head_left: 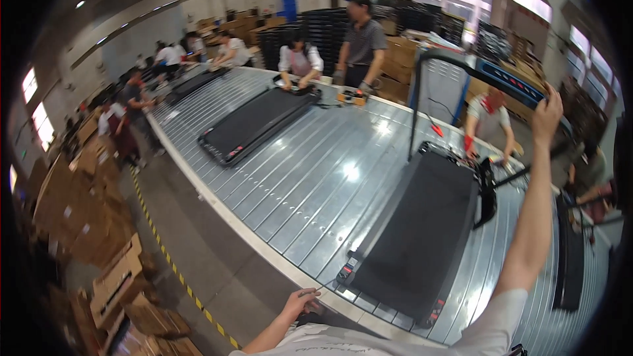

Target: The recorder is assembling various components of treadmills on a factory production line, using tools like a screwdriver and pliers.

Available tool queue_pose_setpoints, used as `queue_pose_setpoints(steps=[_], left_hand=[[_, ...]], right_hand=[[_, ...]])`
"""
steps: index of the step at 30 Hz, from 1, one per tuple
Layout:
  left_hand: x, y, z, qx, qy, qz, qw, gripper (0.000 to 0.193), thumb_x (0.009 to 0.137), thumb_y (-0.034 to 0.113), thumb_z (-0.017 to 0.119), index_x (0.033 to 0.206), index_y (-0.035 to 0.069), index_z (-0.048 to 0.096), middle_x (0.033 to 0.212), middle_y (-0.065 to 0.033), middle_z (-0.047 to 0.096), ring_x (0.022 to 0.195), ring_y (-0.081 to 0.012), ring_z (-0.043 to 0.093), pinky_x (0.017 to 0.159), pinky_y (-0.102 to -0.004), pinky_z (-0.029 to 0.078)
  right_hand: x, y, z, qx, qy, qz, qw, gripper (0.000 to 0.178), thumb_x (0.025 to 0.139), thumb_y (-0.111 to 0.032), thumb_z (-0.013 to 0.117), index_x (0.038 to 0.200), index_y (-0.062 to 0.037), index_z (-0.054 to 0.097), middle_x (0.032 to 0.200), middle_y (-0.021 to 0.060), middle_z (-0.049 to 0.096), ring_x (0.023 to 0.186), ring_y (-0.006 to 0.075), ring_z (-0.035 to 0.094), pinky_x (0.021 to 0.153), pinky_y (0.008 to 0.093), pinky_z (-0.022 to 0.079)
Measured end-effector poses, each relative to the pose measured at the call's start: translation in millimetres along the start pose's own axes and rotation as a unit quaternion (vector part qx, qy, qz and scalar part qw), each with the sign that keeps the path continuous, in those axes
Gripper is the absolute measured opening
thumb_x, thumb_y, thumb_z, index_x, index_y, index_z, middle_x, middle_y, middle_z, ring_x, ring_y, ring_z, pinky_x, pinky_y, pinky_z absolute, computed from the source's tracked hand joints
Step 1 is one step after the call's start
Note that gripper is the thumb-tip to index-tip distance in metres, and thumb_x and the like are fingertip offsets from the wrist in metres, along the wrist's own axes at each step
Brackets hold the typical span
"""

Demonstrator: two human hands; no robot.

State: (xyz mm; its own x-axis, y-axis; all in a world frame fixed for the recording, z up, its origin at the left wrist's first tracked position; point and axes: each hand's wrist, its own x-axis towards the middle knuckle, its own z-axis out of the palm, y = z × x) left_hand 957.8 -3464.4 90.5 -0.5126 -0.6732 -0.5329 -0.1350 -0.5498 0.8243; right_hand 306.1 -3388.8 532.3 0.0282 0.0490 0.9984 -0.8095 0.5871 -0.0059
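Note:
A treadmill (415, 231) with a black belt lies on the metal roller line in front of me, its upright frame raised at the far end. My right hand (547, 115) reaches up and is closed on the right end of the treadmill console (506, 81), a blue and black panel. My left hand (301, 303) is low by the near edge of the line, beside the treadmill's near left corner. Its fingers are closed around a thin rod-like tool (323, 286), whose kind is too small to tell.
Across the line a person in red gloves (488, 118) bends over the treadmill's far end. Another treadmill (260, 122) lies further left, with two people beside it. An orange-black tool (352, 96) rests near the far edge. Cardboard (86, 204) piles up left of the yellow-black floor stripe (173, 260).

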Motion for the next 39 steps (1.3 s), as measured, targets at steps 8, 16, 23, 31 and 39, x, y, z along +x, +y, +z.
queue_pose_setpoints(steps=[8,16,23,31,39], left_hand=[[89.0,47.6,-4.0,-0.034,-0.133,-0.007,0.991,0.046,0.09,0.032,0.049,0.123,0.0,0.047,0.122,-0.0121,0.056,0.089,-0.0182,0.06,0.069,-0.0287,0.048],[169.5,57.6,45.4,0.4,-0.29,0.184,0.849,0.059,0.094,0.044,0.041,0.134,0.001,0.038,0.108,-0.0204,0.062,0.101,-0.0367,0.058,0.09,-0.0378,0.042],[86.8,218.8,148.0,0.537,-0.56,0.544,0.32,0.037,0.078,0.026,0.06,0.107,0.003,0.055,0.112,-0.0152,0.058,0.087,-0.0285,0.057,0.067,-0.0425,0.048],[-158.3,93.2,471.5,0.601,-0.527,0.595,-0.088,0.041,0.078,0.016,0.051,0.115,-0.002,0.054,0.12,-0.0202,0.052,0.102,-0.027,0.056,0.083,-0.0424,0.047],[-224.2,68.8,530.9,0.69,-0.482,0.493,-0.22,0.044,0.081,0.036,0.052,0.11,0.005,0.063,0.125,-0.0203,0.052,0.116,-0.0336,0.048,0.098,-0.0545,0.038]], right_hand=[[-297.4,-280.4,-138.8,0.364,-0.524,0.19,0.746,0.028,0.069,0.0,0.057,0.096,-0.0054,0.065,0.09,0.0103,0.063,0.085,0.0233,0.061,0.075,0.0327,0.049],[-475.2,-429.5,-237.7,0.282,-0.557,0.531,0.573,0.07,0.081,-0.011,0.055,0.141,-0.0092,0.02,0.119,0.0251,0.054,0.107,0.0384,0.056,0.086,0.042,0.046],[-555.1,-377.5,-283.6,0.268,-0.346,0.722,0.536,0.031,0.083,-0.004,0.055,0.114,-0.007,0.056,0.091,0.0009,0.059,0.081,0.0092,0.053,0.071,0.0246,0.045],[-571.2,-53.3,-486.4,0.178,-0.272,0.809,0.489,0.017,0.078,0.007,0.056,0.091,-0.0015,0.06,0.089,0.0053,0.062,0.091,0.0145,0.06,0.082,0.0263,0.046],[-574.6,-34.7,-536.1,0.184,-0.259,0.804,0.503,0.024,0.071,0.004,0.057,0.094,-0.0014,0.062,0.092,0.0056,0.064,0.092,0.0155,0.058,0.081,0.0258,0.044]])
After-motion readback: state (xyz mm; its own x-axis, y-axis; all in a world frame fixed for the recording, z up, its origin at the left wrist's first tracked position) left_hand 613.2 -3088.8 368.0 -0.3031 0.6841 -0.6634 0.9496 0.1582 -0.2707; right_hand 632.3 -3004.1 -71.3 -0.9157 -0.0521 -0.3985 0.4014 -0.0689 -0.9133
